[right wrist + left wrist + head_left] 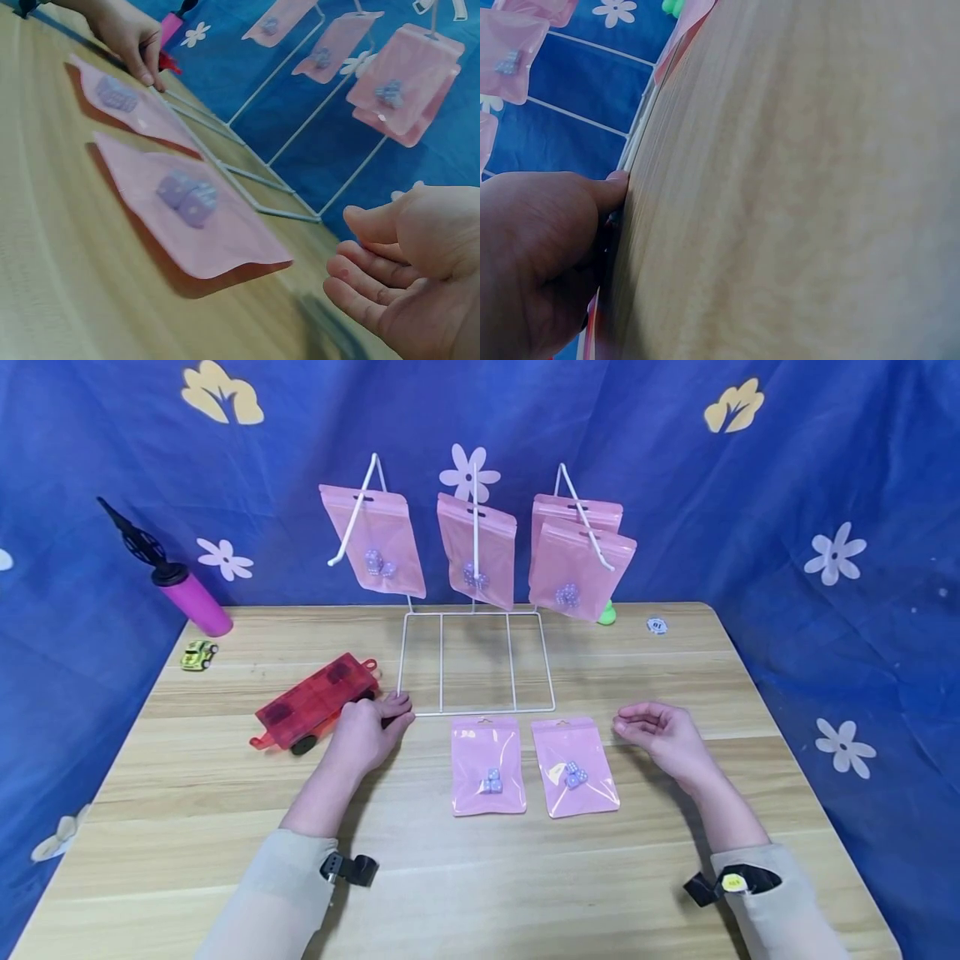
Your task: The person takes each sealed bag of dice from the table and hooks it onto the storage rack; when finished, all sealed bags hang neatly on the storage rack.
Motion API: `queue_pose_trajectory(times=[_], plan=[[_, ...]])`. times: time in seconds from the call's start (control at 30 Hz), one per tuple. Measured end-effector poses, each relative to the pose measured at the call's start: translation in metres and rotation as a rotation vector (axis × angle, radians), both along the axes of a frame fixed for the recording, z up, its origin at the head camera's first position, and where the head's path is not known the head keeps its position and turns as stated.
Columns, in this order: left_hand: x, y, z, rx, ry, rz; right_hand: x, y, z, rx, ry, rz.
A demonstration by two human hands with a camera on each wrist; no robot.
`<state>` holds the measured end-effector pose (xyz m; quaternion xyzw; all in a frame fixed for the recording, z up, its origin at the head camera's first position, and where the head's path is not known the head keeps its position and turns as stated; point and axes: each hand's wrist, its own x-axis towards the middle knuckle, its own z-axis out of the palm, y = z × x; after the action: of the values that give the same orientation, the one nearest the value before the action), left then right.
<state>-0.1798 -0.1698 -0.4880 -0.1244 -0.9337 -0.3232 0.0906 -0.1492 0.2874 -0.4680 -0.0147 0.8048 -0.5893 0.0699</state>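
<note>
Pale wood-grain tabletop (637,893), backed by blue floral cloth (675,485). On tabletop: white wire rack (441,664), bearing four pink hanging pouches (577,564). Two pink flat pouches (486,756) just in front of rack. Left grip (367,727): pinched closed on near-left corner of rack. Right grip (663,735): empty, half open, forward and right of rack, toward the viewer.
</note>
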Motion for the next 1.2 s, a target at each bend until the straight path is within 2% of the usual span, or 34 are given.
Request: queue_pose_trajectory(times=[0.2, 0.47, 0.63, 0.77, 1.2], plan=[[0.0, 0.0, 0.0, -0.003, -0.013, 0.003, 0.003, -0.007, -0.01, 0.105, -0.027, 0.036], [0.0, -0.001, 0.001, 0.005, -0.007, -0.001, 0.007, -0.022, -0.003, 0.256, -0.099, 0.038], [0.0, -0.001, 0.001, 0.005, -0.003, 0.001, 0.008, -0.03, -0.001, 0.298, -0.129, 0.027], [0.001, 0.0, 0.002, 0.004, -0.006, 0.0, 0.008, -0.032, -0.003, 0.276, -0.133, 0.026], [0.0, -0.001, 0.0, 0.005, -0.005, -0.003, 0.009, -0.028, -0.001, 0.039, -0.114, 0.065]])
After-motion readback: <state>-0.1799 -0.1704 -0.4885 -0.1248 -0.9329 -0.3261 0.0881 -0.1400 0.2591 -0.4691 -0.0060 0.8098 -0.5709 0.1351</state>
